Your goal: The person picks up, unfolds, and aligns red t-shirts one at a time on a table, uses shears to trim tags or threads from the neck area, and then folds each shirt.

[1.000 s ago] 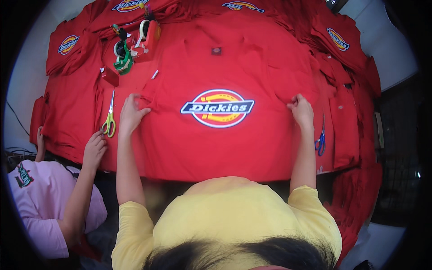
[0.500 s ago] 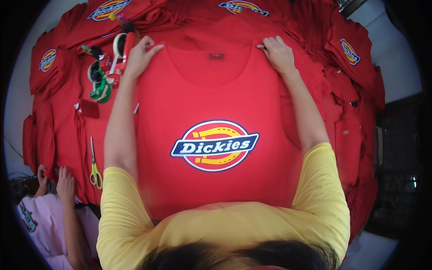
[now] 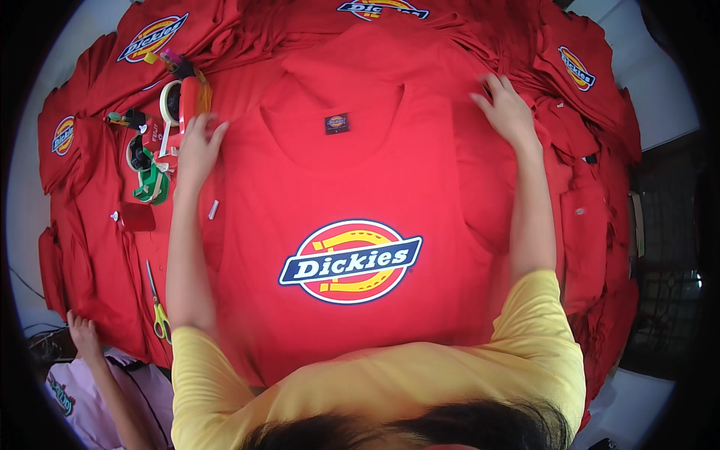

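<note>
A red T-shirt [image 3: 345, 180] with a round blue, yellow and red chest print lies face up on the table in front of me. My left hand [image 3: 196, 142] rests flat on its left shoulder, fingers apart. Over on the other shoulder my right hand [image 3: 508, 111] presses down, fingers spread and slightly blurred. A small dark neck label [image 3: 337, 123] shows inside the collar. Neither hand holds anything.
More red shirts with the same print are piled around the edges. Tape rolls and dispensers [image 3: 169, 120] lie at the upper left, yellow-handled scissors [image 3: 157, 311] at the left. Another person in pink has a hand [image 3: 82, 337] on the table's lower left edge.
Both my hands have slid from the shirt's lower sides up to its shoulders, and the view has closed in on the shirt. The other person's hand has shifted lower left.
</note>
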Demonstrator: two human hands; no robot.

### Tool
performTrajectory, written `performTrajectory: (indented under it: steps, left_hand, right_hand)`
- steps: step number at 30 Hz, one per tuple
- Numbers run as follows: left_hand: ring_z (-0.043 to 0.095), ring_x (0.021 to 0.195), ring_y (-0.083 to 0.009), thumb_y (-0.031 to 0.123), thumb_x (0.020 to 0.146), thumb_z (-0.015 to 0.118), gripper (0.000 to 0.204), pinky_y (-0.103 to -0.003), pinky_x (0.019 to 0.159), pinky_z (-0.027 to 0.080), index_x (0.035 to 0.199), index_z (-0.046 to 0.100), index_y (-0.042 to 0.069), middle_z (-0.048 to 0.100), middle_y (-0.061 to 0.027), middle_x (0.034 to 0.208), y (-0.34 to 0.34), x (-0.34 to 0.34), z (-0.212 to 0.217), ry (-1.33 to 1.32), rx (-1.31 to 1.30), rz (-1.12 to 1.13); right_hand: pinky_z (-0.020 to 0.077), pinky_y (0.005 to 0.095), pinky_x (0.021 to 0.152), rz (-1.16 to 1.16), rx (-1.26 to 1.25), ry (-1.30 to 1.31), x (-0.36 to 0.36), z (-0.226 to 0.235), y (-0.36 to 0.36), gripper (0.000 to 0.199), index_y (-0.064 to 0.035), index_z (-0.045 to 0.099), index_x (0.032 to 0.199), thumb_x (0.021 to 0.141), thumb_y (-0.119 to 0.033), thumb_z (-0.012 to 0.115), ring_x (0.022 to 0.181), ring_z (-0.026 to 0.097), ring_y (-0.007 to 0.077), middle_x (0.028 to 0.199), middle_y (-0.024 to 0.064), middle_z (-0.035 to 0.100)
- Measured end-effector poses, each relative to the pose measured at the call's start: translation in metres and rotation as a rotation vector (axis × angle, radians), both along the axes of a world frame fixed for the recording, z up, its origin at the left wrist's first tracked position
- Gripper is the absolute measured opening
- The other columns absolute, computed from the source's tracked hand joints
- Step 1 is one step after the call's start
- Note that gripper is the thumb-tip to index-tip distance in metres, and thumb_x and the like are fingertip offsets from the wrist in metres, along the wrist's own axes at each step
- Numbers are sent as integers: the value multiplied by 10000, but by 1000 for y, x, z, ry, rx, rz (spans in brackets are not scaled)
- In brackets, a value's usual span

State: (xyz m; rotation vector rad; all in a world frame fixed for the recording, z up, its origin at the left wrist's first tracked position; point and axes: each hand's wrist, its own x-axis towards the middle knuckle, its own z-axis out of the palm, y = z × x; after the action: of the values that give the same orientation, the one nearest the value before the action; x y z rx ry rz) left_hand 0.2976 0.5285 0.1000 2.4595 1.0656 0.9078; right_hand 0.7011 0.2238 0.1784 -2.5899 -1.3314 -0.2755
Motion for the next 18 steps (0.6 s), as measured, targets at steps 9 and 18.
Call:
performTrajectory:
  steps: [9, 18]
  left_hand:
    - [650, 790, -306, 375, 827, 656, 383, -405, 691, 491, 855, 640, -6, 655, -151, 760, -28, -16, -19, 92, -295, 162]
    - [612, 930, -160, 279, 900, 609, 277, -316, 768, 511, 1038, 598, 39, 650, -66, 984, -57, -22, 8, -466, -1110, -35]
  right_hand:
    - [463, 404, 764, -10, 296, 393, -53, -46, -15, 386, 12, 633, 956, 828, -351, 658, 874, 606, 334, 909, 186, 634]
    - [490, 381, 649, -89, 258, 173, -87, -27, -10, 372, -5, 579, 867, 754, -314, 752, 754, 628, 291, 810, 165, 627]
